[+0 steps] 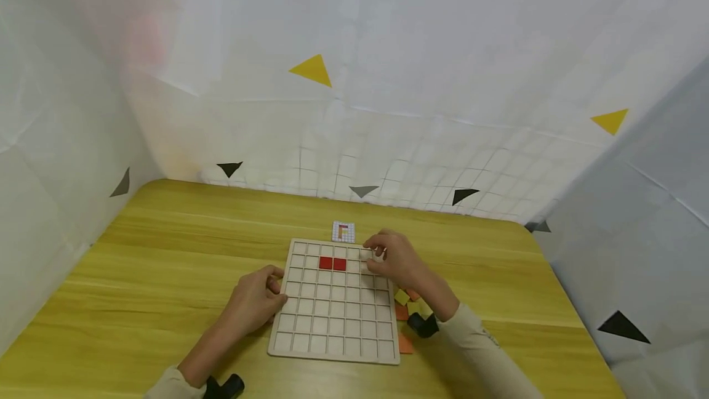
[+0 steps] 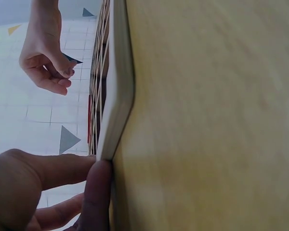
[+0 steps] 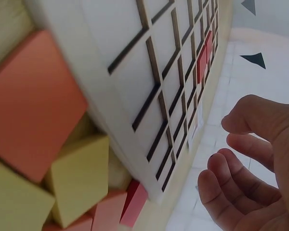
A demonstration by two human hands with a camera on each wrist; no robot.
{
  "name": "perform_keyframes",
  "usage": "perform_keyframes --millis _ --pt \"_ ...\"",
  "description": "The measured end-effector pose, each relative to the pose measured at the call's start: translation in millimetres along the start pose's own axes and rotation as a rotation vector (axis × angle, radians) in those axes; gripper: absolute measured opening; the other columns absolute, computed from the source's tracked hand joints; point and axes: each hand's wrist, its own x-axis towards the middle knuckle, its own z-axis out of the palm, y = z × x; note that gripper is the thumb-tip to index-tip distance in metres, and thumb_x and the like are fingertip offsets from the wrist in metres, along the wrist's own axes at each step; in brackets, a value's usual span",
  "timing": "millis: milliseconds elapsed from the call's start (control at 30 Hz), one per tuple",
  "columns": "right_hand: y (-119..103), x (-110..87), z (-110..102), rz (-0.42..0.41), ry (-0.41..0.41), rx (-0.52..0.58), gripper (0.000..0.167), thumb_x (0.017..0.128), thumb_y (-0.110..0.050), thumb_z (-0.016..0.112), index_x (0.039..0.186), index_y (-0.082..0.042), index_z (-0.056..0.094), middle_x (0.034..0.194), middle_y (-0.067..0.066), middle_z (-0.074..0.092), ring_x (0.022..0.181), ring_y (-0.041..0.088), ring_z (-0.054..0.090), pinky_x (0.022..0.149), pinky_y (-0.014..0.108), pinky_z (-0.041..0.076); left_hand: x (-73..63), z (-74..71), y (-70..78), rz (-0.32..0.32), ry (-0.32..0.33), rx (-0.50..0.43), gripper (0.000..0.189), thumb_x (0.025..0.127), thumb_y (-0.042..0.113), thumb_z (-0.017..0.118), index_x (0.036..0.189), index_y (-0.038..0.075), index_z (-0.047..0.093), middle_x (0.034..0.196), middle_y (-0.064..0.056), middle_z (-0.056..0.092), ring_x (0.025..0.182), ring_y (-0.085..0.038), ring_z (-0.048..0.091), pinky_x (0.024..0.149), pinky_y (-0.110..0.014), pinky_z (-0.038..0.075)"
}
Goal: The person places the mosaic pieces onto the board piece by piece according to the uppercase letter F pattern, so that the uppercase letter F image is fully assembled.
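A pale wooden grid board [image 1: 336,308] lies flat on the table. Two red square tiles, one on the left [image 1: 325,263] and one on the right [image 1: 340,264], sit side by side in its second row from the far end. My left hand [image 1: 255,297] pinches the board's left edge; in the left wrist view two fingertips meet at that edge. Over the far right corner hovers my right hand [image 1: 396,257], fingers loosely bent. The right wrist view shows nothing between its thumb and fingers.
Loose tiles lie along the board's right side: orange [image 3: 36,103], yellow [image 3: 82,178] and red [image 3: 134,202]. A small card [image 1: 343,231] with a printed grid and coloured figure lies beyond the far edge. White sheeting [image 1: 443,79] with triangles surrounds the table.
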Motion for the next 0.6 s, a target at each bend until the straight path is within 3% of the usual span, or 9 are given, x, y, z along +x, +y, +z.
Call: perform_keyframes --millis 600 --pt "14.8 -13.4 -11.0 0.042 0.010 -0.030 0.025 0.082 -0.002 0.078 0.106 0.001 0.073 0.096 0.011 0.063 0.080 0.024 0.060 0.065 0.028 0.055 -0.9 -0.2 1.0 -0.006 0.001 -0.020 0.041 0.081 -0.003 0.077 0.120 -0.003 0.063 0.084 -0.006 0.059 0.062 -0.014 0.060 0.046 -0.029 0.052"
